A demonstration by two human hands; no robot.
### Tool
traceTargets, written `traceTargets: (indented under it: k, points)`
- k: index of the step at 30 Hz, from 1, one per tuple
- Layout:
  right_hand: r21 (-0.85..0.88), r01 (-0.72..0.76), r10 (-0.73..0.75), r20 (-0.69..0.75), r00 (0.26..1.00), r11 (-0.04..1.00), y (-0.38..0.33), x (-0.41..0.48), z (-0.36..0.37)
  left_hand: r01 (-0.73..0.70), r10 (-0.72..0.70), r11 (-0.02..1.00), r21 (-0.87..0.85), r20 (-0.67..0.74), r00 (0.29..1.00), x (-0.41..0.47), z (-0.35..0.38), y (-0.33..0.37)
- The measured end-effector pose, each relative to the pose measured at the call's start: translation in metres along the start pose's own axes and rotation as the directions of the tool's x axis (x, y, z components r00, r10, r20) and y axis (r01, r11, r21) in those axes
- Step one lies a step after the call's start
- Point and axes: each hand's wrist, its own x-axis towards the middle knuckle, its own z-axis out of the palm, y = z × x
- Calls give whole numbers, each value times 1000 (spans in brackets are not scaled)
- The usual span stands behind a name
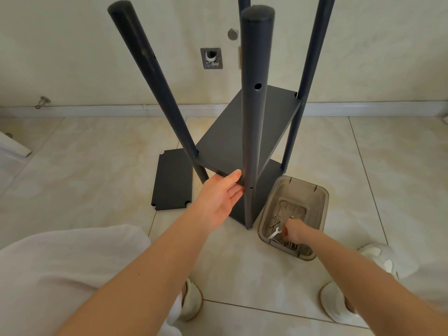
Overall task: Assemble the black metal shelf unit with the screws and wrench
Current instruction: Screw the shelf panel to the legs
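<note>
The black metal shelf unit (240, 132) stands on the tiled floor, with several round posts rising toward me and two shelf boards fitted low down. My left hand (219, 197) holds the front edge of the upper board beside the near post (252, 141), thumb on top. My right hand (294, 230) reaches into a clear brown plastic tub (317, 197) and pinches among the screws (289, 246); what it pinches is hidden. A silver wrench (275, 232) lies in the tub just left of that hand.
A loose black shelf board (173, 179) lies flat on the floor left of the unit. The wall and skirting run close behind. My knees and white shoes (335, 301) are at the bottom edge. A white object (12, 147) sits far left.
</note>
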Motion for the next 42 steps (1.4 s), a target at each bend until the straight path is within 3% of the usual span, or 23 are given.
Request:
traceTargets:
  k: [13, 28, 33, 39, 42]
  points:
    - [-173, -6, 13, 40, 999, 985, -11, 20, 17, -14, 14, 1000, -16, -4, 1000, -1, 0, -1]
    - [-199, -46, 52, 27, 998, 979, -11, 23, 24, -20, 22, 999, -47, 49, 999, -3, -1, -1]
    - [-70, -77, 77, -11, 997, 995, -8, 12, 3, -21, 24, 998, -56, 45, 999, -4, 0, -1]
    - [223, -87, 138, -226, 964, 971, -27, -15, -32, -45, 48, 997, -55, 48, 998, -4, -1, -3]
    - [433, -35, 202, -346, 916, 901, -45, -39, -47, -56, 57, 998, -37, 35, 998, -1, -2, -5]
